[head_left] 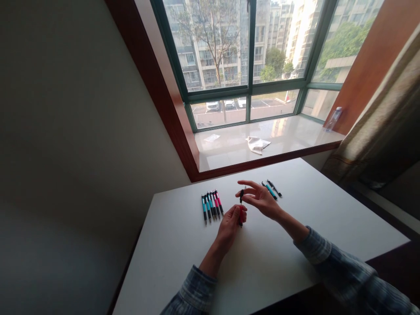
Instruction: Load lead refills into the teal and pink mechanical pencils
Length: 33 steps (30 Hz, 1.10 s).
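My left hand is closed around a red pen barrel held upright over the table. Just above it, my right hand pinches a small black pen part between thumb and finger, its other fingers stretched out. A thin pale piece shows between the black part and the barrel; whether they are joined I cannot tell. To the left of my hands lies a neat row of pens, teal, dark and red with black grips. Behind my right hand lie a teal pen and a black pen, partly covered.
The white table reaches to the window sill. On the sill lie a crumpled white cloth or tissue and a flat paper; a clear bottle stands at its right end. A curtain hangs at right.
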Motion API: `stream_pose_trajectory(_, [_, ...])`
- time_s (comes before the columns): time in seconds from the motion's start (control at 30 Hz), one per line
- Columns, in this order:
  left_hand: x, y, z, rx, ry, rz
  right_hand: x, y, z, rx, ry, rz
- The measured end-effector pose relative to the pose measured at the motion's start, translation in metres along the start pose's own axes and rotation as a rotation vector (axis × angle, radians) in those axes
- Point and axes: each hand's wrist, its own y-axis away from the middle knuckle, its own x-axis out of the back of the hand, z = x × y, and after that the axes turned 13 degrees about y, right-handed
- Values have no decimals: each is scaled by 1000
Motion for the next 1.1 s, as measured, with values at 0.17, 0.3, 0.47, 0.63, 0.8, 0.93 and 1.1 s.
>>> stream_pose_trajectory(0.17, [1,2,2,12,1,6,2,-9,-31,24,58,15])
stream_pose_trajectory(0.3, [5,3,0,5,-5,3,12,-22,-44,94,67,185])
stream_pose_trajectory(0.47, [6,3,0,6,29,13,31,-29,-14,38,409,367])
stream_pose_trajectory(0.63, [4,1,2,-7,30,20,29,-22,33,-80,1037,168])
stream_pose_trajectory(0.8, [4,1,0,4,21,33,21,-21,52,-149,1208,10])
stream_pose_trajectory(0.93, [5,2,-1,10,24,34,27,-22,54,-161,1180,-63])
stream_pose_trajectory(1.1, [5,2,-1,8,26,27,37,-21,52,-148,1117,-188])
